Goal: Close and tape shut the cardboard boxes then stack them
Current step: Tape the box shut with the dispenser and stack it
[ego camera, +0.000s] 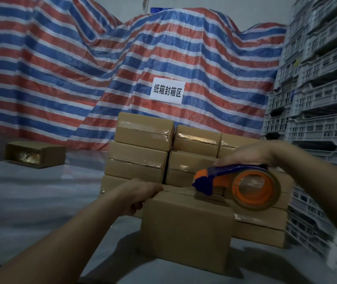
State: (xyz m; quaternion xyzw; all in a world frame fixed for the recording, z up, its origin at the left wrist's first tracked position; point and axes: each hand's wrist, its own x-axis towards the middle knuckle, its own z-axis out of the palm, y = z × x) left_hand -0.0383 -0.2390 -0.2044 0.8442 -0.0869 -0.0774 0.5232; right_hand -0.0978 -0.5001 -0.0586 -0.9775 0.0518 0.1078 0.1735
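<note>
Gripping tape dispenser (243, 181) w/ right hand (251, 153), left hand (141, 191) holds box (188, 226) top edge.

box (186, 232): matt cardboard | tape dispenser (225, 177): smooth plastic | tarpaulin (61, 68): woven plastic

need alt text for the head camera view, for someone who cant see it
A person's right hand holds a blue and orange tape dispenser on top of a closed cardboard box, while the left hand grips the box's top left edge. Behind it stand stacked taped boxes before a striped tarp.
</note>
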